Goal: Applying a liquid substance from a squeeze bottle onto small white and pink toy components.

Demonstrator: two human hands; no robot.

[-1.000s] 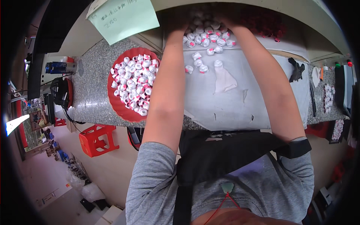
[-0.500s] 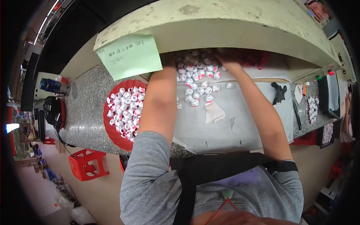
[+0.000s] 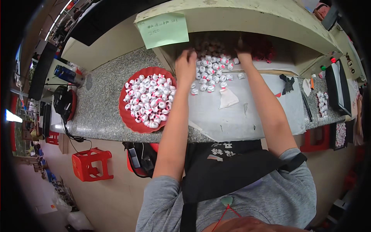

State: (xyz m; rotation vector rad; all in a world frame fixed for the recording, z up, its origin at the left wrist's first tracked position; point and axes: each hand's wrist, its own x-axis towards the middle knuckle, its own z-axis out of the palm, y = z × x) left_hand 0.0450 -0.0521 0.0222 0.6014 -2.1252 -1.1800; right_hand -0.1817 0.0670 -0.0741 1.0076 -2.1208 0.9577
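Observation:
Under the shelf lies a pile of small round white pieces with pink marks (image 3: 211,67), some spilling forward onto a pale sheet (image 3: 216,116). At the pile's left edge is my left hand (image 3: 186,66), fingers slightly bent and apart, with nothing visible in it. My right hand (image 3: 244,54) reaches into the shadow under the shelf, right of the pile, beside a heap of dark pink pieces (image 3: 263,52). Its fingertips are too dark to make out. A red scalloped plate (image 3: 123,103) left of my left forearm holds many similar white pieces (image 3: 148,100).
A white cloth scrap (image 3: 228,98) and a black scrap (image 3: 287,84) lie on the sheet. Overhead runs the cream shelf edge (image 3: 239,19) with a green note (image 3: 164,30). Red stool (image 3: 92,164) on the floor at left; black tray (image 3: 340,87) at right.
My left hand has come back out from under the shelf and now shows at the pile's left edge. My right hand stays under the shelf. The whole view has shifted.

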